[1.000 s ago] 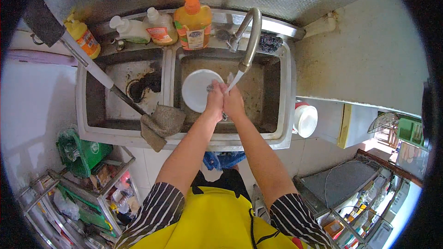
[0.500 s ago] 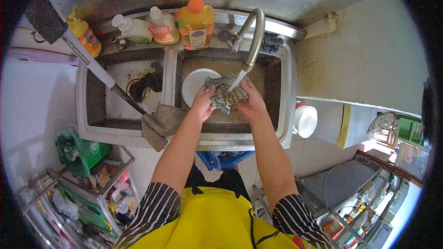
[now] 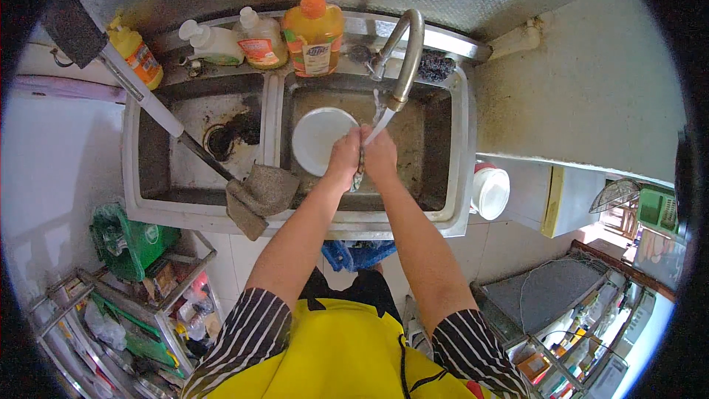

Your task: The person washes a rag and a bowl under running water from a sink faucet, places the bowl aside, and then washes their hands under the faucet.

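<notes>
Two hands point(image 3: 362, 157) round crumpled grey cloth point(image 3: 358, 175)

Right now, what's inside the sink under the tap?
A round white plate lies in the right sink basin. Both hands, left hand and right hand, squeeze a grey cloth under the running water. The drain is hidden.

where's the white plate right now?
Head view: the white plate lies in the right basin of the sink, just left of the left hand and the tap's water stream.
</notes>
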Tool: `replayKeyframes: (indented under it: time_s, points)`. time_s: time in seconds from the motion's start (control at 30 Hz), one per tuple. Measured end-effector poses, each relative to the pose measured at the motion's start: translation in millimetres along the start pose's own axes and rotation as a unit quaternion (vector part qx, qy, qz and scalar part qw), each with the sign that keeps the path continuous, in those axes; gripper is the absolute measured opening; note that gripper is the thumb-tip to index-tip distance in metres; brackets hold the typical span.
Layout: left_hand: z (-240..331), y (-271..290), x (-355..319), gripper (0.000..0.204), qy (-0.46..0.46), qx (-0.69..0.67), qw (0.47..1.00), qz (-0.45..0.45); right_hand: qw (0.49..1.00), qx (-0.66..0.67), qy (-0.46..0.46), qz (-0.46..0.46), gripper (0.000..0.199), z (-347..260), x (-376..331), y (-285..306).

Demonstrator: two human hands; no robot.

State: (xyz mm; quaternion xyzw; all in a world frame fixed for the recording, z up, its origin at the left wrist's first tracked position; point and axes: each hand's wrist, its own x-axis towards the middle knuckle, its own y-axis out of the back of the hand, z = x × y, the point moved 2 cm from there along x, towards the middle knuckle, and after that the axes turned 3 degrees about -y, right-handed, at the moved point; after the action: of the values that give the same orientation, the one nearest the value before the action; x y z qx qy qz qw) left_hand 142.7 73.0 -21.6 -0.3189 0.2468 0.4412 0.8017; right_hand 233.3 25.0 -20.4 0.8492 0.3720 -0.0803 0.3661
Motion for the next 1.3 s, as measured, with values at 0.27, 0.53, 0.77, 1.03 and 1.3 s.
replayKeyframes:
  time_s: [0.27,0.53,0.77,1.03,1.3]
  points:
    - [7,42,-17,0.033,-0.020,-0.232,0.972,-0.040,0.832,0.503,-0.161,-0.170,0.033,-34,-18,37]
    - [25,-10,-30,0.033,0.081,-0.242,0.966,-0.034,0.975,-0.001,0.222,0.025,0.031,-23,-32,24]
    - [30,-12,-17,0.041,0.050,-0.232,0.971,0.013,0.988,-0.057,0.142,0.024,0.032,-48,-39,11]
    - [10,22,-8,0.047,-0.123,0.085,0.987,-0.061,0.984,0.175,-0.032,-0.023,0.033,10,18,25]
    - [38,66,-17,0.060,0.021,-0.018,0.998,-0.063,0.907,0.364,-0.109,-0.182,0.024,-35,-10,62]
